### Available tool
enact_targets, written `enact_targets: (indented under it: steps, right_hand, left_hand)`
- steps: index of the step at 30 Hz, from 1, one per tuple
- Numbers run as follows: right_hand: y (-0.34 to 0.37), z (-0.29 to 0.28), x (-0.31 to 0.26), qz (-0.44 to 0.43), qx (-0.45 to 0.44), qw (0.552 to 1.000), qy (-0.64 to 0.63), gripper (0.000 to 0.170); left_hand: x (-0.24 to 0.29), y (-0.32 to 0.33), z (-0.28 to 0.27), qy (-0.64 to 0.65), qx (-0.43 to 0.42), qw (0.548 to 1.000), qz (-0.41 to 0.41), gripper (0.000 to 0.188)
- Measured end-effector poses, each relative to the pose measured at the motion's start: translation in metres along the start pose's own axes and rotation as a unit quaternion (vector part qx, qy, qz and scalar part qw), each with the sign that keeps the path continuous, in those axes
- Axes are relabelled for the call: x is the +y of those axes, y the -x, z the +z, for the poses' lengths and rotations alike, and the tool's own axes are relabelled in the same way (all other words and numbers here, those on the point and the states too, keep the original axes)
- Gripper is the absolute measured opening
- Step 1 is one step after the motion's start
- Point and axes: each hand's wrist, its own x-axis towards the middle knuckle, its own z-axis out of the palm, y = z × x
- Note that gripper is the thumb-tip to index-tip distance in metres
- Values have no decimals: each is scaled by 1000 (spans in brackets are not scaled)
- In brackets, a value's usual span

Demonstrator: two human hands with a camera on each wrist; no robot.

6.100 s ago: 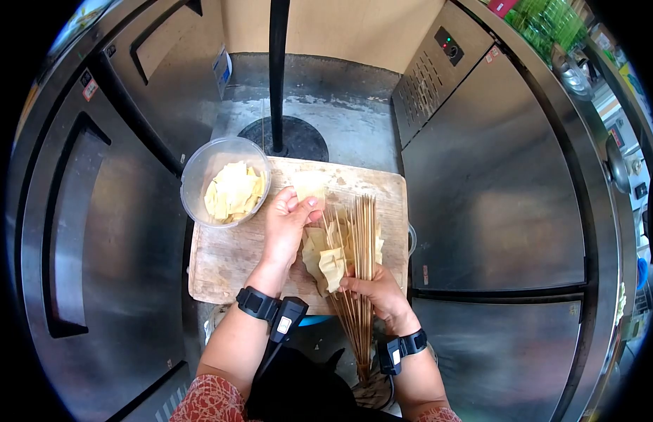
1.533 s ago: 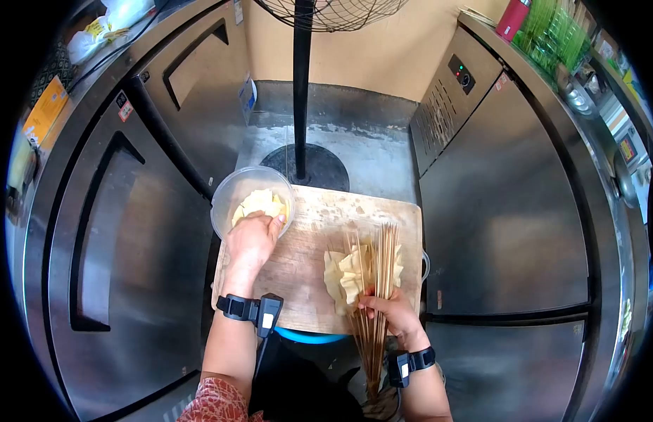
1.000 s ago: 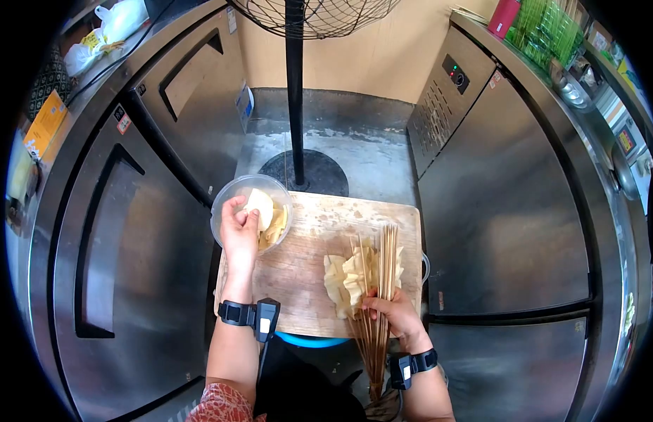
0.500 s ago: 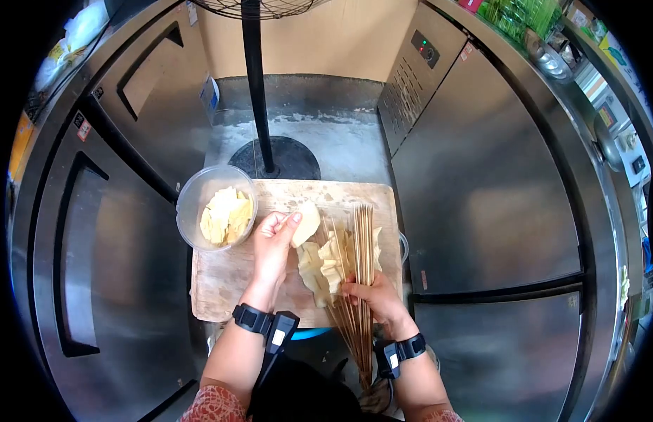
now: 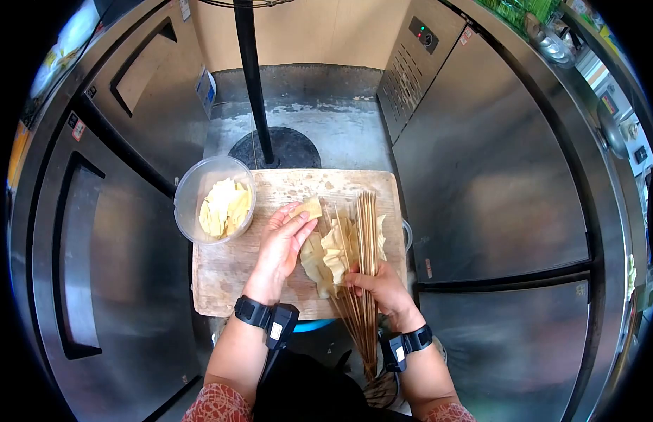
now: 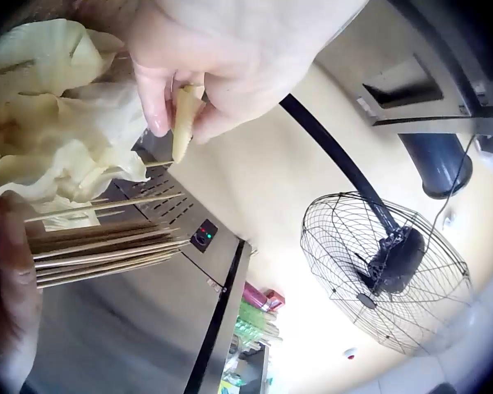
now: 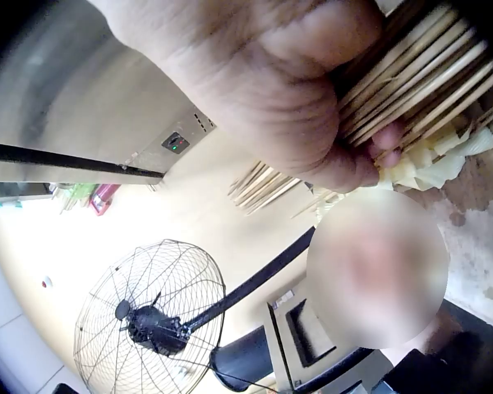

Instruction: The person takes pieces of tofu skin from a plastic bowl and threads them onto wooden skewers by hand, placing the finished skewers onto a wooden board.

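Note:
In the head view my left hand (image 5: 276, 246) pinches a thin pale yellow sheet, like tofu skin (image 5: 310, 207), just left of the skewer tips. The left wrist view shows this tofu skin (image 6: 185, 123) folded narrow between thumb and fingers, close to one skewer's point. My right hand (image 5: 384, 290) grips a thick bundle of bamboo skewers (image 5: 367, 228), points away from me. Several wavy tofu skin pieces (image 5: 314, 264) are threaded on skewers at the bundle's left; others show behind it. In the right wrist view the palm hides part of the skewers (image 7: 423, 78).
A clear plastic tub (image 5: 185, 221) holding loose tofu skin pieces (image 5: 224, 205) stands at the wooden board's (image 5: 224, 285) far left corner. Steel cabinets (image 5: 502, 190) flank both sides. Behind the board is a fan's round black base (image 5: 298, 148). Something blue (image 5: 314, 325) shows beneath the board.
My left hand has taken a tofu skin piece from the tub, carried it right to the skewers and folded it. The right hand keeps its grip on the bundle. The head view has shifted.

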Motion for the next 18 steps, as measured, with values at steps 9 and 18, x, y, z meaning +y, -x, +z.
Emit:
enact_targets:
  steps: [9,18]
  right_hand:
    - [-1,3,-2,5,3,1000,13,12]
    - [0,3,-1,1,7,1000,15,11]
  left_hand:
    - [2,1,-5,2,8,999,-35,19]
    - [-11,-5,-8,-411,61,862,290,4]
